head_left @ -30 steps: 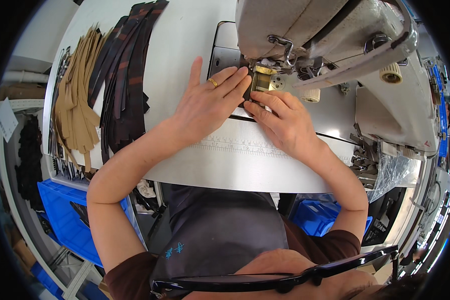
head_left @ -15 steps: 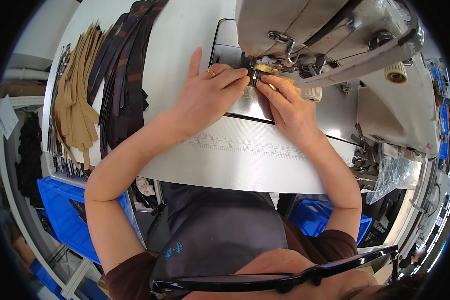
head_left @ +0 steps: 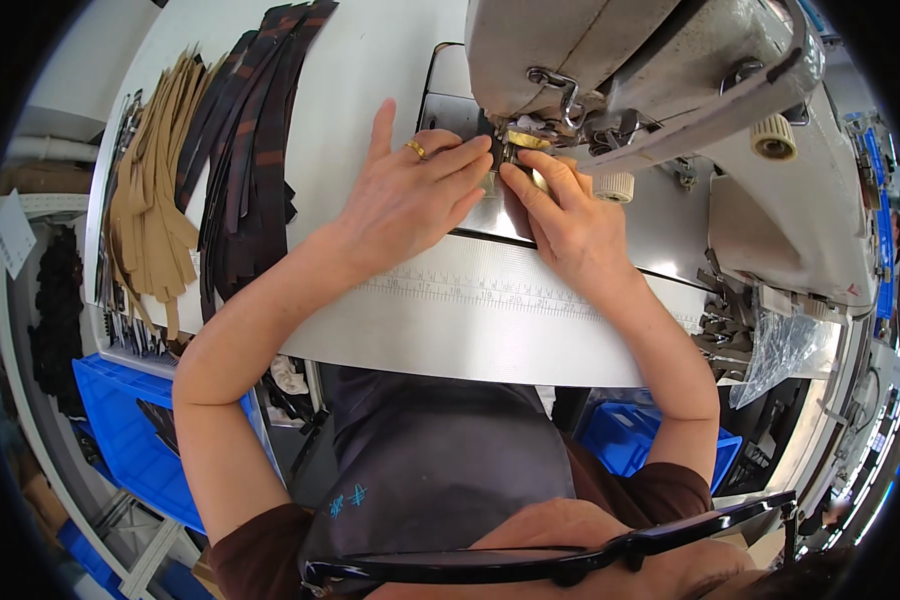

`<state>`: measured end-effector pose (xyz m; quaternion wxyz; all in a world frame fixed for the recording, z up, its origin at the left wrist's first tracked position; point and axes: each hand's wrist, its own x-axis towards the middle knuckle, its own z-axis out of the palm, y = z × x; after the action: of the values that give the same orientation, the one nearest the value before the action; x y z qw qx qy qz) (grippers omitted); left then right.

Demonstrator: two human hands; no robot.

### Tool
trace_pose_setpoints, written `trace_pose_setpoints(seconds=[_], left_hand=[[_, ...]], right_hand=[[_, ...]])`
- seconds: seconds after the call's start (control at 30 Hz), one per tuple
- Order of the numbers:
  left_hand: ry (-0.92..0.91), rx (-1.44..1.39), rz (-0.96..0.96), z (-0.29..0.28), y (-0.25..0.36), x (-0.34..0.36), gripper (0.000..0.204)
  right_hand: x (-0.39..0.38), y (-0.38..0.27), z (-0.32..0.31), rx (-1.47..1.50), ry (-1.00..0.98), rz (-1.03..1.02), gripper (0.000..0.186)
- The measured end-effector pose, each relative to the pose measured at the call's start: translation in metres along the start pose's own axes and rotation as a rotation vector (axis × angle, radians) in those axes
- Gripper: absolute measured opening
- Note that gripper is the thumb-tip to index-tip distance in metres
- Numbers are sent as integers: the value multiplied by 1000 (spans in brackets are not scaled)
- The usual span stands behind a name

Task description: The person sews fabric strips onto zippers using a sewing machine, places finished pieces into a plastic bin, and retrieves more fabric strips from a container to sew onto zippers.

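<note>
A sewing machine (head_left: 530, 50) stands at the far right of the white table, its metal presser foot low over the plate. A small dark piece (head_left: 497, 152) lies at the foot; its full shape is hidden by my fingers. My left hand (head_left: 405, 190), a gold ring on one finger, rests with its fingertips on the left edge of that piece, fingers stretched and the little finger spread away. From the right, my right hand (head_left: 575, 215) has its thumb and fingers bent together close to the foot. What they grip is too small to make out.
Tan strips (head_left: 155, 190) and dark patterned strips (head_left: 250, 160) lie in bundles at the left. A printed ruler (head_left: 470, 292) runs along the table's near part. Metal attachments and a clear plastic bag (head_left: 785, 355) sit at the right. Blue bins (head_left: 135, 430) stand below.
The view has shifted slightly, with the machine a little further left. Both hands stay at the presser foot, and my right fingers have moved slightly.
</note>
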<state>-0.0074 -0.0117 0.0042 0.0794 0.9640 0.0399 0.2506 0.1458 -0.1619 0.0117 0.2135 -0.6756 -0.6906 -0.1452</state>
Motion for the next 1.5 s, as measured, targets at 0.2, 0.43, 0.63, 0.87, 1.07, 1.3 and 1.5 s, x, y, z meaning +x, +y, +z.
trace_pose_setpoints(seconds=[0.2, 0.43, 0.63, 0.87, 1.07, 1.3, 1.5], left_hand=[[-32, 46, -14, 1, -1, 2, 32], [-68, 59, -17, 0, -2, 6, 34], [-85, 100, -40, 2, -1, 6, 35], [-253, 166, -126, -30, -7, 4, 34], [-384, 77, -315, -38, -79, 69, 29], [425, 41, -447, 119, -124, 169, 37], [918, -957, -651, 130, -119, 194, 33]], right_hand=[[3, -1, -1, -50, -12, 52, 32], [1, -2, 2, 1, 20, 102, 33], [-5, -1, 0, -7, 13, 103, 31], [-18, -6, -17, 33, -40, 104, 30], [-24, -2, -16, 92, -3, 140, 29], [-17, -3, -19, 112, -18, 106, 27], [-19, -4, -24, 205, 52, 57, 25]])
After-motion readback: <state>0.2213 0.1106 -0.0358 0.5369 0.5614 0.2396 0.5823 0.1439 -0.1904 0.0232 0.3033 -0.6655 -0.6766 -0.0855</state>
